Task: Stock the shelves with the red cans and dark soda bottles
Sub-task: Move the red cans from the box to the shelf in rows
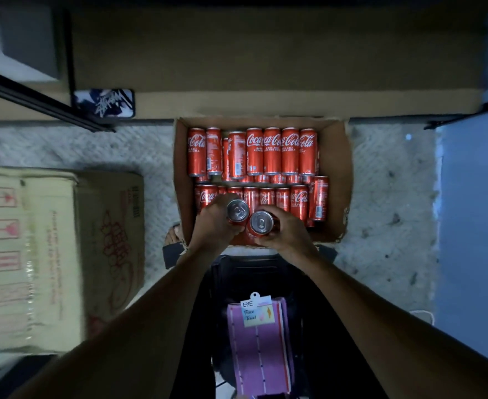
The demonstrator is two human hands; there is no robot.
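An open cardboard box (339, 156) on the floor holds several red cola cans lying in two rows (254, 152). My left hand (212, 224) grips one red can (237, 211) upright, its silver top facing me. Beside it, my right hand (286, 233) grips a second red can (261, 223) the same way. Both cans are held over the near edge of the box and touch each other. No dark soda bottles are in view.
A closed cardboard carton (64, 254) sits on the floor at the left. A low brown shelf board (265, 53) runs across behind the box, with a dark patterned item (104, 102) on its left end. A purple towel (258, 347) hangs at my waist.
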